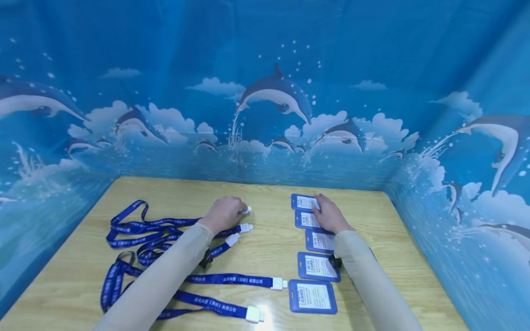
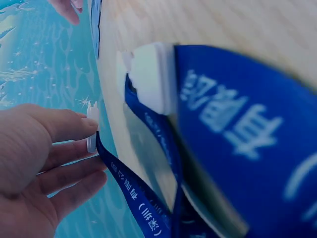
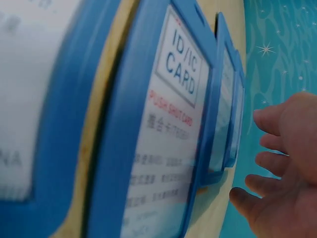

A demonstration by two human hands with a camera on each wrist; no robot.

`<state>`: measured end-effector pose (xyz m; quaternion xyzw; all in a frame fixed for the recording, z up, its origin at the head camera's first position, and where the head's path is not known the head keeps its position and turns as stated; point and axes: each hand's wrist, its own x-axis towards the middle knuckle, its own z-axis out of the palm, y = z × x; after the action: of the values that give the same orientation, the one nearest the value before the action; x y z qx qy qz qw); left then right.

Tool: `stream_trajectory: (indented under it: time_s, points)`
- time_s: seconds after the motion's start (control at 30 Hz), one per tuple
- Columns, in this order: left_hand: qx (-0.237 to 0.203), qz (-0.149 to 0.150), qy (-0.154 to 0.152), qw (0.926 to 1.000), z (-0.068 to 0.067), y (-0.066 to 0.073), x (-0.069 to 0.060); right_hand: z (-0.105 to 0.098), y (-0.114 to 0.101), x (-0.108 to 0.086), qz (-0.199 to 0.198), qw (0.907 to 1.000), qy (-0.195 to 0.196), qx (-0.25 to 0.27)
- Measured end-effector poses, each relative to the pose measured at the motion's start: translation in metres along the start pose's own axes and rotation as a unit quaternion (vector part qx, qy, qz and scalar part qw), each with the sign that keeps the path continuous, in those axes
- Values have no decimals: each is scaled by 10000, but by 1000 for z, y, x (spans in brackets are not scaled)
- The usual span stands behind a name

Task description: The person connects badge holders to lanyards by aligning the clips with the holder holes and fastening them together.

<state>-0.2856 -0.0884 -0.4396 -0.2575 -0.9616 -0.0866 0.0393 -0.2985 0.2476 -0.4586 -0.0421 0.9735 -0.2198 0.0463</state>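
Note:
My left hand (image 1: 225, 214) pinches the white plastic clip (image 2: 92, 124) of the farthest blue lanyard (image 2: 128, 186) between thumb and index finger. The strap trails from it, printed with white characters. Over on the right, my right hand (image 1: 330, 216) hovers by the farthest blue ID card holder (image 1: 305, 202), its fingers loosely bent and nothing in them. In the right wrist view those fingers (image 3: 270, 163) appear apart from the holders. Several card holders (image 1: 315, 296) lie in a column, each with a white printed insert.
Several more blue lanyards (image 1: 227, 279) lie across the table's left side, white clips (image 1: 253, 314) pointing right, straps overlapping in loops. The wooden table (image 1: 372, 216) is bordered at the back and sides by a blue dolphin-print curtain (image 1: 182, 156).

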Motion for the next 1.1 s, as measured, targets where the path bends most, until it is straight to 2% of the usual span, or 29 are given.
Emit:
stream_trajectory:
  time_s: [0.4, 0.7, 1.1]
  points:
    - [-235, 99, -77, 9996, -14, 3, 10, 7, 4, 7, -117, 9998, -61, -165]
    - [-199, 282, 97, 9994, -17, 2, 13, 8, 1, 10, -124, 9996, -70, -250]
    - [-221, 336, -155, 9991, -14, 7, 26, 7, -6, 9, -66, 9994, -49, -331]
